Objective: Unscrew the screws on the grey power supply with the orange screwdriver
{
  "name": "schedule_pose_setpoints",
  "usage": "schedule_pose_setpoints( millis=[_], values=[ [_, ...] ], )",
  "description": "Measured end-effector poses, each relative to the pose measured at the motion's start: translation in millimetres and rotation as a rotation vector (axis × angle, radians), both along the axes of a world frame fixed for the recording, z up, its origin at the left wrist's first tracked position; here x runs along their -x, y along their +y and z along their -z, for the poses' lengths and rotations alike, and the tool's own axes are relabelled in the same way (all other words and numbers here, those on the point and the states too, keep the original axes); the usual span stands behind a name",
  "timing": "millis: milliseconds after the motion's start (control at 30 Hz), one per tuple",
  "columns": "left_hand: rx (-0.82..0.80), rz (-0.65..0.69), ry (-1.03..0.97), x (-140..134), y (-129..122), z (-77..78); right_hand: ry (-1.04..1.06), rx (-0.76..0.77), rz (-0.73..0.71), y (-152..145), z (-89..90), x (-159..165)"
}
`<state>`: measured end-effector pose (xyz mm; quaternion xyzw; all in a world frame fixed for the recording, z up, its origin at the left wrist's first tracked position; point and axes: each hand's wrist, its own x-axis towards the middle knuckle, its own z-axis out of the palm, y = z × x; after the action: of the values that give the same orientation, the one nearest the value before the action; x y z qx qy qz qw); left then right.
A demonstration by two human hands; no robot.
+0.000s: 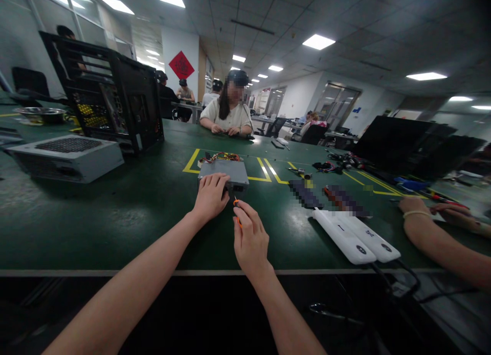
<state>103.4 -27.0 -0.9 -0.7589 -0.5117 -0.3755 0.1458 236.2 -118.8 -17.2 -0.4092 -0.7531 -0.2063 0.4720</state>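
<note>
A grey metal computer power supply (225,168) lies on the green table in front of me, its bundle of coloured cables (226,156) at the far side. My left hand (210,194) rests on its near left edge, fingers laid over the top. My right hand (251,237) is closed around a small screwdriver (236,203) with an orange and black handle. The screwdriver's thin shaft points at the near face of the power supply; whether its tip touches there I cannot tell.
To the left stand an open black computer case (128,99), another power supply (69,158) and a metal bowl (40,114). On the right lie two white power banks (351,237), blurred phones, tools and monitors (395,142). A co-worker's arms (433,232) reach in; another person (230,109) sits opposite.
</note>
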Motion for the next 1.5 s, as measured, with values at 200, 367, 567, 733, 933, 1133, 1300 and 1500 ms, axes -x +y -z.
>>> schedule_pose_setpoints(
  millis=[200,367,567,733,933,1133,1300,1500],
  values=[
    [-0.002,-0.006,0.008,-0.5,-0.6,-0.2,-0.026,-0.004,-0.001,-2.6,-6.7,2.0],
    [0.009,-0.006,0.018,0.1,-0.1,-0.2,-0.061,0.029,-0.042,-0.7,-0.8,2.3],
    [0.008,-0.005,0.006,-0.5,0.4,0.0,0.004,0.024,-0.001,0.4,0.0,0.0],
    [0.017,-0.006,0.005,-1.1,-0.4,-1.0,-0.057,0.000,-0.054,1.2,0.4,2.1],
    [0.023,0.006,-0.003,-1.2,-1.7,-1.7,0.010,-0.006,0.041,-0.2,-0.2,-0.5],
    [0.023,0.000,0.006,-1.3,-2.0,-1.8,-0.050,-0.021,0.029,-3.2,-4.7,2.7],
    [0.011,-0.011,0.019,-1.3,-1.0,-0.9,-0.076,-0.033,-0.024,-0.5,-0.5,3.0],
    [0.016,-0.005,0.006,-1.3,-1.7,-1.2,-0.093,-0.038,0.070,-3.2,-3.0,2.1]
  ],
)
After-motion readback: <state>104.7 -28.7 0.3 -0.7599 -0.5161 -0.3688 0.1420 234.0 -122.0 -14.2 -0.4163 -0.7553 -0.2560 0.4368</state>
